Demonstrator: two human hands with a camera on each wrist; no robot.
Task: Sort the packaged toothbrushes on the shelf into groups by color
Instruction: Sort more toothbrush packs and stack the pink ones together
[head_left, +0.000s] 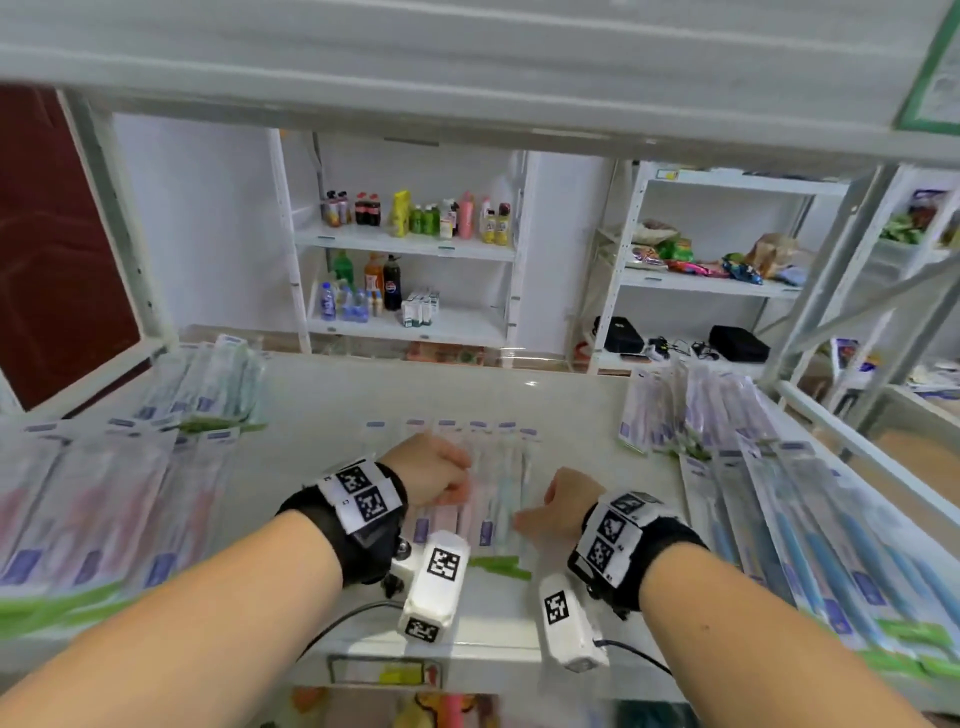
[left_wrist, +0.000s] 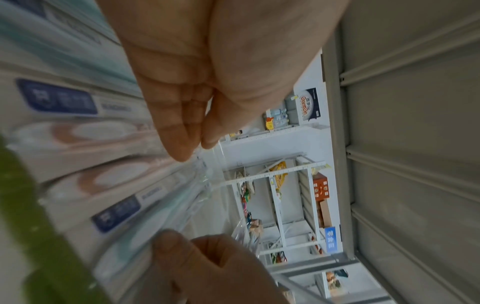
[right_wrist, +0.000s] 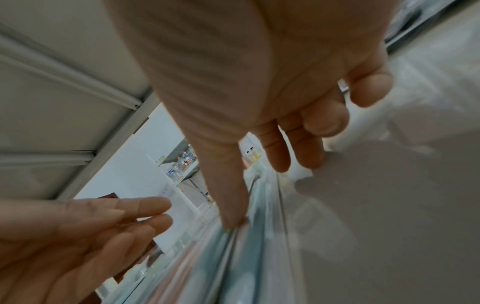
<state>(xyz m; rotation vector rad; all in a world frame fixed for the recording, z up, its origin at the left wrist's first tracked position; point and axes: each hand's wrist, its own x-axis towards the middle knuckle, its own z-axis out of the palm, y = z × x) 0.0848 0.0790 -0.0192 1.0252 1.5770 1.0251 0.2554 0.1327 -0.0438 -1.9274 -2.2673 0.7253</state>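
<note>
Hands work the middle of the white shelf board (head_left: 322, 395), over a short row of clear-packaged toothbrushes (head_left: 480, 467), mixed pink and teal, lying side by side. The left hand (head_left: 434, 475) has its fingers curled down on the pink packs at the row's left; whether it actually pinches one I cannot tell. The right hand (head_left: 563, 501) is at the row's right edge, thumb (right_wrist: 228, 197) pressed on the rim of a teal pack (right_wrist: 249, 242), other fingers loosely bent beside it.

Sorted heaps lie well out to either side: pink packs (head_left: 88, 509) beyond the left hand, blue packs (head_left: 810, 525) beyond the right. To do this cleanly, I would lift one pack by its edge, holding the neighbours flat.
</note>
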